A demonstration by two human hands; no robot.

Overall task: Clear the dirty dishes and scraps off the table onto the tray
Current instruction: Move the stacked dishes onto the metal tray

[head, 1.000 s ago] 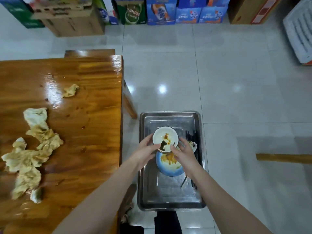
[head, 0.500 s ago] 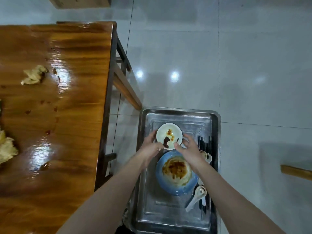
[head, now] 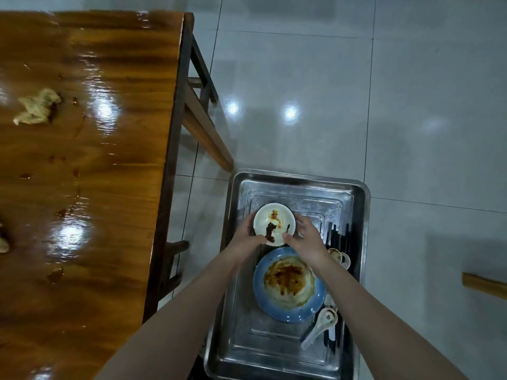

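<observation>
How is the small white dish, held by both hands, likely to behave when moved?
The small white dish looks rigid and glazed, so it is probably breakable if dropped. Sauce smears inside may make it slippery near the left hand and right hand. It seems light: the hands hold it by the rim only.

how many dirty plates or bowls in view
2: the small white dish, held by left hand and right hand over the tray, and the blue plate on the tray nearer. More may be hidden.

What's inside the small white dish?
The small white dish holds a dark sauce smear and orange crumbs. Fingers of the left hand and right hand cover its near rim.
</observation>
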